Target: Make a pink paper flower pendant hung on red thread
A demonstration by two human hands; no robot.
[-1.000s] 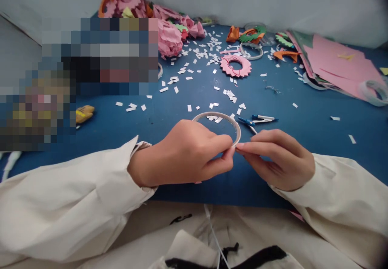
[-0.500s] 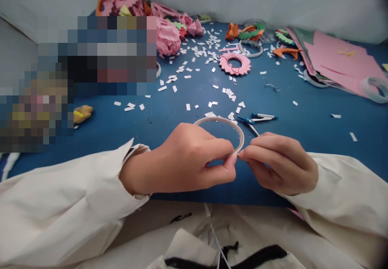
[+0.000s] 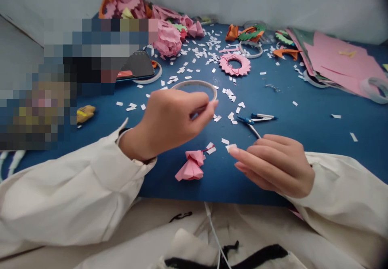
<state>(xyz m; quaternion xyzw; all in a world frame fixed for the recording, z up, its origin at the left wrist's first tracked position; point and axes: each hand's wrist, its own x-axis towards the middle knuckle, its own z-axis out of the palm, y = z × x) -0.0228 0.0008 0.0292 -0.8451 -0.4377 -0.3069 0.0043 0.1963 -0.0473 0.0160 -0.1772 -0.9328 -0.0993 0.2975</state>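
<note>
My left hand (image 3: 172, 119) is closed round a thin roll of tape (image 3: 194, 86), lifted above the blue table (image 3: 303, 123) left of centre. My right hand (image 3: 273, 162) rests near the table's front edge, its fingertips pinched on a small white piece of tape (image 3: 232, 147). Between the two hands lies a folded pink paper piece (image 3: 191, 166) with a small white scrap at its tip. Both arms wear cream sleeves.
A blue compass (image 3: 253, 119) lies just beyond my right hand. White paper scraps (image 3: 194, 62) litter the middle. A pink paper ring (image 3: 235, 64), pink paper flowers (image 3: 168, 38), other tape rolls (image 3: 251, 48) and pink sheets (image 3: 336, 60) sit farther back. A dark phone (image 3: 136, 66) lies at the left.
My left hand has lifted the tape roll up and to the left, away from my right hand, which kept a small white piece. The pink folded paper beneath is now uncovered.
</note>
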